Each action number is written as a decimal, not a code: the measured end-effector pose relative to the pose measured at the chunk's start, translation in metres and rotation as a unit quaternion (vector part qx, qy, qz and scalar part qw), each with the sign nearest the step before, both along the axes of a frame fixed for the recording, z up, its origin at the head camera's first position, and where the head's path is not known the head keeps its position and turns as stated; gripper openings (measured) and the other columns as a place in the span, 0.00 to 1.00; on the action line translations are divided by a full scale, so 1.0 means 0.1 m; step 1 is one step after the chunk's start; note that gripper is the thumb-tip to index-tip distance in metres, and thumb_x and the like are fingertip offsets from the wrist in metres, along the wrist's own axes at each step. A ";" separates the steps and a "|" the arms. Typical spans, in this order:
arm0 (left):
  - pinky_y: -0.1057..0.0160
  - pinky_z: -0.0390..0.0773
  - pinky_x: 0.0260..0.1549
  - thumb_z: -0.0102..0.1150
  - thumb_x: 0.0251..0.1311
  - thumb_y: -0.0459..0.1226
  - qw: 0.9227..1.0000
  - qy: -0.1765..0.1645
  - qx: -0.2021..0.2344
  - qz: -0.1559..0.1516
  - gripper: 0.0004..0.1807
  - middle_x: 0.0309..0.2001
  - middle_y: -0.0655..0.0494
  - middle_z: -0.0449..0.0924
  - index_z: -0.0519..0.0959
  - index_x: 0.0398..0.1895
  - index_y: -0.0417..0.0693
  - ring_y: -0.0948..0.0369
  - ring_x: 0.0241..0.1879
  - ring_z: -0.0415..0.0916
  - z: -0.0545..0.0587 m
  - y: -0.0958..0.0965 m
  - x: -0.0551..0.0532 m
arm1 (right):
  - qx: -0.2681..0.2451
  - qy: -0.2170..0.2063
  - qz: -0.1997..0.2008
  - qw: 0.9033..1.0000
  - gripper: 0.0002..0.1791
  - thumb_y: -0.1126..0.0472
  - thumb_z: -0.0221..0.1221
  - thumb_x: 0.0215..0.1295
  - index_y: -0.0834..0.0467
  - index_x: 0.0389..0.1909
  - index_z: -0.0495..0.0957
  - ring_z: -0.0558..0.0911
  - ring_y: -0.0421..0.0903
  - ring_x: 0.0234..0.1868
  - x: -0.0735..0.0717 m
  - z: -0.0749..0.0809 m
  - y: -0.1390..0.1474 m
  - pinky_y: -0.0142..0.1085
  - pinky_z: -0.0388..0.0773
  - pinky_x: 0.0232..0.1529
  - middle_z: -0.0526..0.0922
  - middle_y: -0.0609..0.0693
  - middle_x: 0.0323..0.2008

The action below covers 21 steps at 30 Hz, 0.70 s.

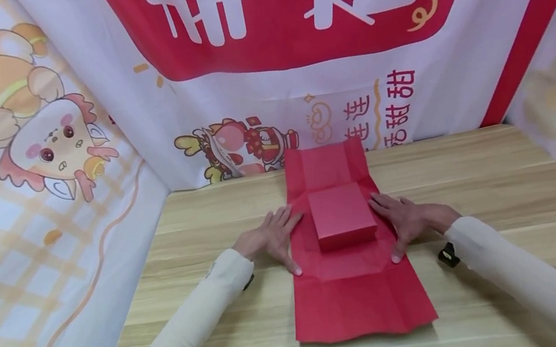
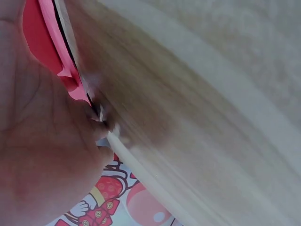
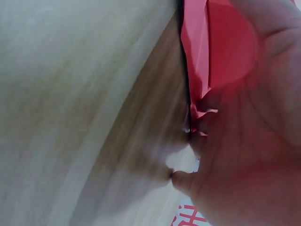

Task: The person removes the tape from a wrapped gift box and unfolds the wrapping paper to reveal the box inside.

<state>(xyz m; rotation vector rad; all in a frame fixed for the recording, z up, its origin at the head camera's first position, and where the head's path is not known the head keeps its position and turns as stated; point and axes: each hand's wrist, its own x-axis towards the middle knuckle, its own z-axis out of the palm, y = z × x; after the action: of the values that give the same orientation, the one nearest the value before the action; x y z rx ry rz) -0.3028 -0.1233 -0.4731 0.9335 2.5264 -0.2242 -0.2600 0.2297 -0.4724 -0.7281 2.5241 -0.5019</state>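
A red box (image 1: 341, 212) sits on a long creased sheet of red paper (image 1: 361, 306), which runs lengthwise away from the person. My left hand (image 1: 276, 237) lies at the paper's left edge with spread fingers, its thumb on the sheet. On the opposite edge my right hand (image 1: 404, 219) rests the same way, fingertips close beside the box. The left wrist view shows the left palm (image 2: 42, 141) with fingertips at the paper's edge. In the right wrist view, the right palm (image 3: 254, 141) is by the paper's folded side strip (image 3: 195, 47).
Underneath is a light wood-grain table (image 1: 215, 329). A printed cloth (image 1: 223, 103) hangs behind its back edge, and the paper's far end overlaps that cloth in the head view. Another patterned cloth (image 1: 118, 235) stands along the left side.
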 end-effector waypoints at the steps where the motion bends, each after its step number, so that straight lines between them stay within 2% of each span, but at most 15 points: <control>1: 0.40 0.37 0.77 0.68 0.30 0.75 1.000 -0.003 -0.001 0.003 0.80 0.79 0.40 0.27 0.34 0.79 0.49 0.43 0.79 0.27 0.01 -0.01 0.01 | 0.009 -0.001 0.004 1.000 0.78 0.34 0.76 0.34 0.66 0.77 0.39 0.37 0.66 0.77 0.01 0.00 0.00 0.69 0.39 0.73 0.36 0.65 0.78; 8: 0.42 0.32 0.77 0.69 0.27 0.75 0.999 -0.034 -0.019 0.022 0.83 0.79 0.42 0.21 0.28 0.79 0.50 0.45 0.78 0.21 0.04 -0.05 0.04 | 0.048 0.014 0.020 0.999 0.81 0.32 0.75 0.30 0.68 0.76 0.39 0.36 0.68 0.77 0.06 -0.01 -0.05 0.71 0.39 0.72 0.36 0.67 0.77; 14: 0.44 0.27 0.77 0.69 0.24 0.76 0.998 -0.053 -0.028 0.028 0.86 0.78 0.46 0.14 0.24 0.78 0.54 0.47 0.78 0.16 -0.03 -0.07 -0.02 | 0.066 0.020 0.020 0.997 0.81 0.31 0.75 0.30 0.68 0.76 0.39 0.35 0.68 0.77 0.08 0.01 -0.07 0.70 0.40 0.72 0.36 0.68 0.77; 17: 0.46 0.26 0.77 0.67 0.24 0.78 0.998 -0.053 -0.030 0.029 0.86 0.77 0.48 0.11 0.22 0.77 0.56 0.49 0.77 0.14 -0.09 -0.07 -0.05 | 0.062 0.015 0.013 0.998 0.80 0.33 0.76 0.31 0.68 0.76 0.38 0.35 0.68 0.76 0.10 0.03 -0.07 0.70 0.40 0.72 0.36 0.68 0.77; 21: 0.46 0.26 0.77 0.67 0.25 0.77 0.998 -0.043 -0.035 0.028 0.85 0.78 0.49 0.12 0.23 0.78 0.56 0.49 0.77 0.14 -0.07 -0.05 -0.05 | 0.056 0.011 0.007 0.998 0.80 0.34 0.76 0.31 0.67 0.76 0.38 0.35 0.68 0.76 0.10 0.05 -0.07 0.70 0.39 0.72 0.35 0.67 0.77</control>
<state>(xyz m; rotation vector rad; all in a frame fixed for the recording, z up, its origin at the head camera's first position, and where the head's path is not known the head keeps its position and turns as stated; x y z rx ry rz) -0.3079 -0.1286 -0.4803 0.8254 2.4452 -0.2487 -0.2500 0.2229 -0.4679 -0.7114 2.5418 -0.3453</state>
